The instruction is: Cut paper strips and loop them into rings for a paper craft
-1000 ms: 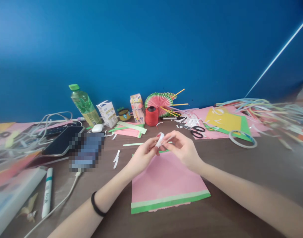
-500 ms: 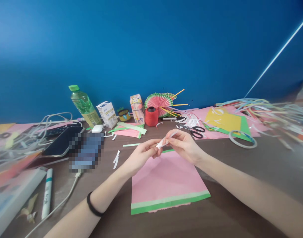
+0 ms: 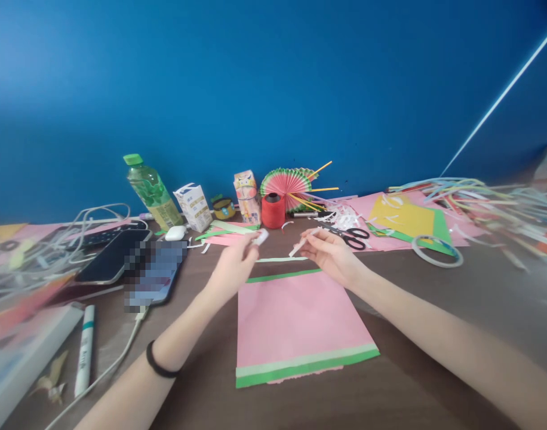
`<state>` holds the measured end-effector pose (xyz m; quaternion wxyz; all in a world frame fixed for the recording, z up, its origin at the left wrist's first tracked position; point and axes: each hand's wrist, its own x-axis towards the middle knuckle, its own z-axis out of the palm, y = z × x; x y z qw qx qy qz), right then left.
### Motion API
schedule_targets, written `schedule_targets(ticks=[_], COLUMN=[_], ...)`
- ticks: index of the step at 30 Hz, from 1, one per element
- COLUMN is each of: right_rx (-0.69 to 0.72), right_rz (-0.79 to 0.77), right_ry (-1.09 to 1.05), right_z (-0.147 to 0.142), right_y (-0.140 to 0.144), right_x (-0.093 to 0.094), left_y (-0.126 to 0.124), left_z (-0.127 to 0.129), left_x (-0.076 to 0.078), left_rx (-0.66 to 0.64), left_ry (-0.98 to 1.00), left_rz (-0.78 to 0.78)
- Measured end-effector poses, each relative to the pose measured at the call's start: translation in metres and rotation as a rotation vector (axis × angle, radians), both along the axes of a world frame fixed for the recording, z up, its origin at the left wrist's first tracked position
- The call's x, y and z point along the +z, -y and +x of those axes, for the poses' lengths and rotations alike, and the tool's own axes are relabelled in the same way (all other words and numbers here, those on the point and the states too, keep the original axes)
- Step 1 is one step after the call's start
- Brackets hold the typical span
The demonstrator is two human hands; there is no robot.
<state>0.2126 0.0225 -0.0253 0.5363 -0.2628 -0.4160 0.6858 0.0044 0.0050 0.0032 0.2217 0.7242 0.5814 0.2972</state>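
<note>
A pink paper sheet point(image 3: 295, 316) with green bands along its near and far edges lies flat on the brown table in front of me. My left hand point(image 3: 232, 267) hovers over its far left corner, pinching a small white strip piece point(image 3: 261, 236) at its fingertips. My right hand point(image 3: 328, 254) is above the sheet's far right corner, holding another white paper strip point(image 3: 301, 243). The two hands are apart. A thin pale green strip point(image 3: 280, 259) lies on the table between them.
Black scissors point(image 3: 355, 237), a red thread spool point(image 3: 273, 210), a folded paper fan point(image 3: 288, 182), small cartons and a green bottle point(image 3: 150, 191) stand at the back. Phones point(image 3: 159, 273), cables and a glue stick point(image 3: 84, 349) lie left. A tape ring point(image 3: 437, 251) and coloured papers lie right.
My hands were together working one white strip; now they have pulled apart, the left moving left and away, each with a white piece.
</note>
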Motion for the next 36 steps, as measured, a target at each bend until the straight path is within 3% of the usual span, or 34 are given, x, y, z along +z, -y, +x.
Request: schedule_targets(ticks=[3, 8, 12, 23, 26, 29, 30, 32, 36], right_rx=[-0.038, -0.012, -0.011, 0.004, 0.04, 0.111, 0.143, 0.202, 0.282], right_rz=[-0.045, -0.079, -0.084, -0.056, -0.036, -0.002, 0.012, 0.038, 0.07], right_ry=[0.028, 0.031, 0.03, 0.058, 0.071, 0.083, 0.084, 0.078, 0.071], right_z=[0.006, 0.006, 0.003, 0.004, 0.003, -0.001, -0.003, -0.006, -0.011], right_y=[-0.008, -0.011, -0.009, -0.006, -0.003, 0.002, 0.004, 0.008, 0.015], right_x=[-0.011, -0.018, -0.018, -0.017, -0.015, -0.013, -0.012, -0.011, -0.008], left_y=[-0.01, -0.015, -0.013, -0.006, -0.006, -0.005, -0.005, -0.002, 0.005], left_z=[-0.018, -0.033, -0.034, -0.042, -0.04, -0.029, -0.023, -0.011, 0.009], left_x=[0.003, 0.001, 0.0, 0.026, 0.026, 0.023, 0.022, 0.017, 0.004], left_rx=[0.181, 0.34, 0.312, 0.201, 0.235, 0.267, 0.213, -0.017, -0.153], left_ry=[-0.269, -0.686, -0.792, -0.831, -0.8, -0.602, -0.484, -0.245, 0.062], left_rz=[0.096, -0.01, -0.082, -0.225, -0.147, 0.026, 0.046, 0.014, -0.085])
